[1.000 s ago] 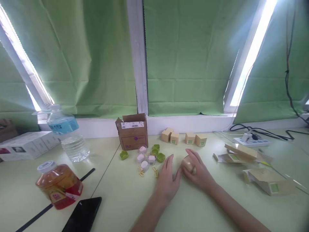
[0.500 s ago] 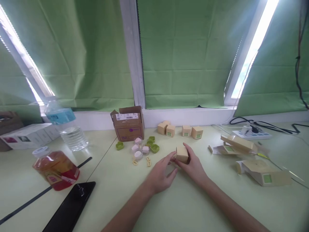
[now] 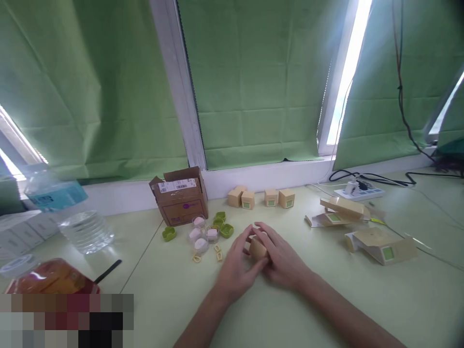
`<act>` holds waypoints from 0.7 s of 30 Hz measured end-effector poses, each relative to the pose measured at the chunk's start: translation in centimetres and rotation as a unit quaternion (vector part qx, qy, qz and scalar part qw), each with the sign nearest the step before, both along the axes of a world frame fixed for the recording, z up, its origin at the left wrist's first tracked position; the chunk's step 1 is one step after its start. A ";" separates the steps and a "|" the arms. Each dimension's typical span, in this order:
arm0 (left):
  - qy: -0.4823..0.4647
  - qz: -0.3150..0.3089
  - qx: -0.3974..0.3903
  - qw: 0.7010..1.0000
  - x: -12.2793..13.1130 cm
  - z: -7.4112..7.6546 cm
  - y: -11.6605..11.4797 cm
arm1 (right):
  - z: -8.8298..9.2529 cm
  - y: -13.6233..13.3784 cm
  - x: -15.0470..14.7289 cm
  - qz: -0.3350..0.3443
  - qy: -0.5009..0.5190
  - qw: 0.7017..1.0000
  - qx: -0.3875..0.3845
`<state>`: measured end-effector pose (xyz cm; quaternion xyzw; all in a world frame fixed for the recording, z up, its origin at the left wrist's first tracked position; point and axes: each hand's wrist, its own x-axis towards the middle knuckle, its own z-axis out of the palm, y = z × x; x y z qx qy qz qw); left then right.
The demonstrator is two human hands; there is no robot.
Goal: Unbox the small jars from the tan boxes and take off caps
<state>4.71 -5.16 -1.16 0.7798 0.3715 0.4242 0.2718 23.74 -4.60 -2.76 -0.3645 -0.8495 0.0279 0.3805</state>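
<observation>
Between both hands, low over the table, is a small tan cardboard box [image 3: 258,248]. My left hand [image 3: 237,266] curls round its left side, fingertips at the top and thumb at the near face. From the right, my right hand [image 3: 282,256] wraps over the box, covering much of it. Left of my hands lie several clear cups with pale pink contents [image 3: 201,244], several green flower-shaped pieces [image 3: 226,230] and a few small yellow rings [image 3: 218,253]. Beyond my hands stand several similar small boxes [image 3: 286,198] near the wall.
An opened brown carton [image 3: 183,203] stands at the back left. Unfolded flat boxes [image 3: 384,244] lie to the right, before a power strip [image 3: 358,193]. On the left are a water bottle [image 3: 85,229], a bottle of red-orange drink [image 3: 54,275] and white boxes [image 3: 25,229].
My right hand has swung over the box and covers more of it, and my left hand has closed in on its side. The view has turned to the right.
</observation>
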 end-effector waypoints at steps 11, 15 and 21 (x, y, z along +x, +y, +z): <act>-0.171 0.047 -0.190 0.966 0.2 -0.6 2.4 | 0.3 0.2 -0.8 -0.055 -0.024 0.998 0.010; -0.168 0.007 -0.191 0.967 0.0 -0.2 2.0 | 0.2 0.5 -0.3 -0.048 0.004 0.999 -0.019; -0.039 -0.033 -0.116 0.992 0.2 0.5 0.8 | 0.2 1.0 0.8 -0.046 0.004 0.998 -0.047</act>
